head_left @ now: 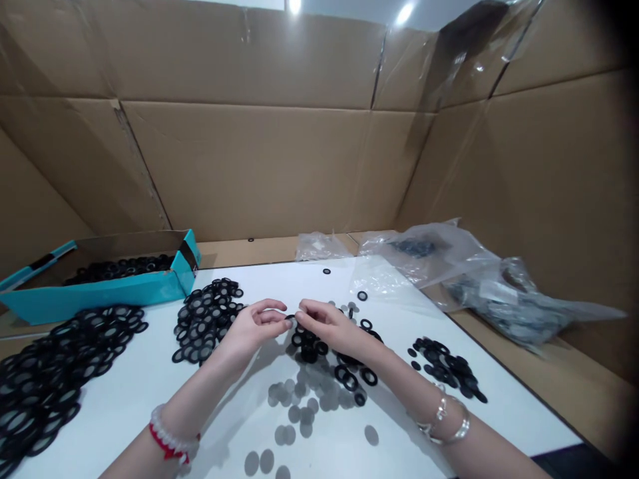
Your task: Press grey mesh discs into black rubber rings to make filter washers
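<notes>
My left hand (258, 322) and my right hand (324, 324) meet over the middle of the white board, fingertips almost touching. Between them is a small black ring (290, 317), pinched by the left thumb and fingers. The right thumb and forefinger are pressed together at its other side; whether they grip it too is hard to make out. Just below the hands lies a heap of black rings (308, 347), some partly hidden by my right hand. Thin grey discs (307, 416) are scattered on the board nearer to me.
On the left are a pile of black rings (60, 372), a pile of rings with grey centres (207, 319) and a blue-edged box (100, 293). Small black pieces (446, 368) lie at right. Plastic bags (519, 306) rest beyond the board's right edge; cardboard walls (259, 173) surround it.
</notes>
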`<state>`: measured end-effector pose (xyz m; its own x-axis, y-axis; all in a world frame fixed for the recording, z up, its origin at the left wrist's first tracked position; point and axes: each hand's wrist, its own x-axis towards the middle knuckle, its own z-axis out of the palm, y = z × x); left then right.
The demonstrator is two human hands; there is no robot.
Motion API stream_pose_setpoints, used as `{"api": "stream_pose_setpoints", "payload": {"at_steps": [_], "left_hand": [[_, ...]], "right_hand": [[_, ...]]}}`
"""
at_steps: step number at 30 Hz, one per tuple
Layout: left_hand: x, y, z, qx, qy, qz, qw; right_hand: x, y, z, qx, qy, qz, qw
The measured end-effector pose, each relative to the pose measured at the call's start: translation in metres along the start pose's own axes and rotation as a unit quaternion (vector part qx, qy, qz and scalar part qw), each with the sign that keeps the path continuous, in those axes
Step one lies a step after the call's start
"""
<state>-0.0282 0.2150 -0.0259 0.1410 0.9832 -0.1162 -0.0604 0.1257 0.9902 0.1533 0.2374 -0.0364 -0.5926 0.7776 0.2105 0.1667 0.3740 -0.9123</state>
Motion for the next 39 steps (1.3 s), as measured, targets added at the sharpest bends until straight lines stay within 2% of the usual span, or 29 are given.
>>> {"api": "stream_pose_setpoints", "payload": {"at_steps": [4,10,17,22,27,31,34,37,39], "left_hand": [[0.000,0.002,0.004,0.000,0.028,0.007,1.000],[-0.004,-0.003,0.003,-0.027,0.057,-0.016,0.998],[0.001,-0.011,0.000,-0.081,0.046,-0.023,0.995],[0.000,-0.013,0.003,-0.111,0.036,-0.032,0.993],[-0.004,-0.010,0.009,-0.146,0.057,-0.027,0.987],[-0.008,-0.006,0.013,-0.080,0.036,0.005,0.996],[-0.009,-0.005,0.012,-0.011,0.032,0.024,0.999],[-0.009,-0.005,0.011,0.005,0.028,0.001,1.000],[-0.007,-0.006,0.010,-0.004,0.031,-0.018,0.999]], "right_hand": [[0.000,-0.002,0.001,-0.006,0.041,-0.003,0.999],[-0.001,-0.001,0.002,-0.038,-0.030,-0.008,0.999],[-0.001,-0.004,0.004,0.002,0.047,-0.016,0.999],[-0.001,-0.003,0.005,0.034,0.029,-0.001,0.999],[0.001,-0.002,0.005,0.046,0.035,-0.008,0.998],[0.001,0.000,0.004,0.014,0.046,-0.015,0.999],[0.000,-0.001,0.004,-0.017,0.033,-0.006,0.999],[-0.002,-0.003,0.004,-0.046,0.021,-0.001,0.999],[-0.002,-0.003,0.004,-0.061,0.035,-0.004,0.998]]}}
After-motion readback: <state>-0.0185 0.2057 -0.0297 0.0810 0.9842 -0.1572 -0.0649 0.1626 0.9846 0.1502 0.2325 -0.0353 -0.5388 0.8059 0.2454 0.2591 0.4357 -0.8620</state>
